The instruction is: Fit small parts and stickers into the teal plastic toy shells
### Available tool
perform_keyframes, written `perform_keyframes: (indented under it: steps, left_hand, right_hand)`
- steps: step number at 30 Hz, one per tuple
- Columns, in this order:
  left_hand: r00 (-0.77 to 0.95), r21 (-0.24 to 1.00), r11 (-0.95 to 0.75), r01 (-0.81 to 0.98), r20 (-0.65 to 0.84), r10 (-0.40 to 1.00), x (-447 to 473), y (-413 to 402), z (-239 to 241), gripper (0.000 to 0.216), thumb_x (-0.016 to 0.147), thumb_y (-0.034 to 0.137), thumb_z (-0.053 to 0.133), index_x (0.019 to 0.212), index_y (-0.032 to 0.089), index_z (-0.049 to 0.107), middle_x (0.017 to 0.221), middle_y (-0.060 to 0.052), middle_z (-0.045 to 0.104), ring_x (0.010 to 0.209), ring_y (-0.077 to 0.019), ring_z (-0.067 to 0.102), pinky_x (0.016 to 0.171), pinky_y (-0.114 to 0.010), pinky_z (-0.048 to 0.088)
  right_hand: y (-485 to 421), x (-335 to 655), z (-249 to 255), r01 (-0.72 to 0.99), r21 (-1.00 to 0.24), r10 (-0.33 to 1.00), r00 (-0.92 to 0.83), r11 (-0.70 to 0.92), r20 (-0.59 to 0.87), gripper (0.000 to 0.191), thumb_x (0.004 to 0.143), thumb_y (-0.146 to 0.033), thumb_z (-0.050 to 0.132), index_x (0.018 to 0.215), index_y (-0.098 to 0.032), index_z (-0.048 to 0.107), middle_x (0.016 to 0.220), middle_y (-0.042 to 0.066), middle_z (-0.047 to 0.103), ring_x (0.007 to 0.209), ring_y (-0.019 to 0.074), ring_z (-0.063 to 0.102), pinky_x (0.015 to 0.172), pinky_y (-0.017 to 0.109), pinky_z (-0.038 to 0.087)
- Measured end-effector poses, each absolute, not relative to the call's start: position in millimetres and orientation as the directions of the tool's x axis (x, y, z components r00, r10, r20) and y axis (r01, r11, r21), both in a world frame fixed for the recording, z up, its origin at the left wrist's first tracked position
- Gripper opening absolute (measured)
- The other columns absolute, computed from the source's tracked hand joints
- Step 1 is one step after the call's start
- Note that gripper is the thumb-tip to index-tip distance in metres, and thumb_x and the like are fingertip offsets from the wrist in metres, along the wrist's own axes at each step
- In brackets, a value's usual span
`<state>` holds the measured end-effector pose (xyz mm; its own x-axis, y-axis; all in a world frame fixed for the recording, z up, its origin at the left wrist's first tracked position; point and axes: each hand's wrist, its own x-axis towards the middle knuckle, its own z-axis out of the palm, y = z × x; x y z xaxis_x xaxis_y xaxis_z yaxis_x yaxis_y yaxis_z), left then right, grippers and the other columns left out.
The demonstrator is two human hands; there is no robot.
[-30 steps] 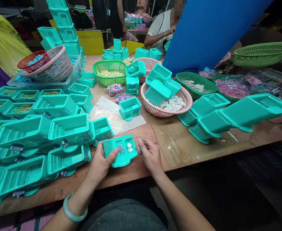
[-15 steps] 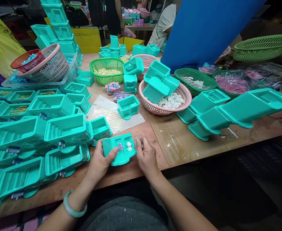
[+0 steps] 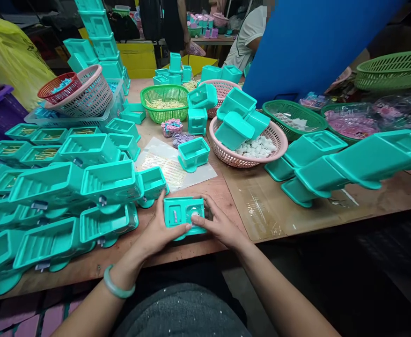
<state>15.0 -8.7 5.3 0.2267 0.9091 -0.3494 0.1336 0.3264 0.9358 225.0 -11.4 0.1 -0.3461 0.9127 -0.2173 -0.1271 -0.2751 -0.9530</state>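
Between my hands at the table's front edge is a turquoise plastic box point(image 3: 182, 202), its recessed face turned up toward me. My left hand point(image 3: 152, 236) wraps around its left side, thumb along the lower edge. Over the right recess sits a small clear round cover point(image 3: 192, 209), with white pieces partly visible beneath it. My right hand point(image 3: 224, 227) grips the box's right end and its thumb presses on the cover. A small lilac part point(image 3: 175, 216) stands in the left recess. Just beyond lies a white sheet point(image 3: 205, 174) under another turquoise box point(image 3: 193, 154).
Stacked turquoise boxes point(image 3: 109, 180) crowd the left side. A pink basket point(image 3: 223, 152) holds white pieces and boxes; a green basket point(image 3: 165, 112) holds cream parts. More boxes point(image 3: 328, 173) lean in a row on the right. A blue panel point(image 3: 307, 47) stands behind, near another person point(image 3: 244, 40).
The clear cover has gone from beside the box onto its right recess. My right hand has closed in on the box, and the view has shifted slightly left.
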Motion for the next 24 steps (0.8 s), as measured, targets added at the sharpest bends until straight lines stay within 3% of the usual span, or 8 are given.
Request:
perform_keyframes:
  steps: [3,10,14,19,22,24]
  left_hand:
    - [0.241,0.941,0.307,0.142,-0.333,0.911,19,-11,10,0.129,0.068,0.047,0.088,0.162,0.025,0.003,0.15,-0.018,0.048,0.125,-0.0351,0.06,0.104,-0.051,0.052]
    - [0.187,0.94,0.307,0.15,-0.332,0.925,19,-15,12,0.123,0.065,0.047,0.088,0.159,0.021,0.013,0.144,-0.019,0.052,0.124,-0.0365,0.06,0.106,-0.053,0.049]
    - [0.221,0.927,0.362,0.098,-0.375,0.9,15,-10,16,0.127,0.062,0.046,0.089,0.157,0.017,0.011,0.142,-0.021,0.052,0.122,-0.0362,0.061,0.104,-0.052,0.05]
    - [0.277,0.917,0.399,-0.021,-0.378,0.883,14,-9,14,0.125,0.067,0.043,0.087,0.161,0.025,0.007,0.145,-0.017,0.054,0.125,-0.0345,0.06,0.105,-0.05,0.051]
    - [0.243,0.952,0.278,-0.126,-0.242,0.939,23,-32,13,0.127,0.066,0.037,0.087,0.161,0.024,0.003,0.149,-0.019,0.051,0.129,-0.0356,0.059,0.105,-0.05,0.051]
    - [0.244,0.961,0.214,-0.173,-0.169,0.955,27,-47,14,0.123,0.068,0.035,0.083,0.161,0.023,0.004,0.15,-0.02,0.05,0.13,-0.036,0.058,0.106,-0.052,0.05]
  right_hand:
    - [-13,224,2,-0.145,-0.947,0.914,-0.335,-0.288,-0.227,0.049,0.084,-0.052,0.075,0.12,-0.029,0.051,0.107,0.002,0.062,0.101,0.0188,0.061,0.081,0.03,0.052]
    - [-16,213,2,-0.16,-0.948,0.943,-0.236,-0.275,-0.233,0.047,0.08,-0.051,0.078,0.112,-0.027,0.054,0.1,0.0,0.062,0.094,0.0174,0.06,0.078,0.027,0.051]
    - [-14,209,1,-0.123,-0.957,0.949,-0.213,-0.263,-0.233,0.051,0.08,-0.055,0.077,0.118,-0.027,0.057,0.109,0.002,0.064,0.101,0.0206,0.063,0.081,0.03,0.053]
    - [-16,214,-1,-0.134,-0.941,0.925,-0.267,-0.312,-0.269,0.058,0.087,-0.063,0.066,0.133,-0.029,0.056,0.128,0.007,0.066,0.113,0.026,0.065,0.089,0.038,0.056]
    - [-33,230,-5,0.113,-0.986,0.967,-0.209,-0.122,-0.143,0.051,0.085,-0.06,0.069,0.128,-0.032,0.065,0.132,0.005,0.067,0.123,0.0298,0.062,0.098,0.042,0.055]
    - [-39,246,-17,0.276,-0.953,0.979,-0.189,0.125,0.074,0.042,0.08,-0.063,0.072,0.111,-0.036,0.074,0.122,0.004,0.072,0.12,0.0332,0.065,0.092,0.042,0.059]
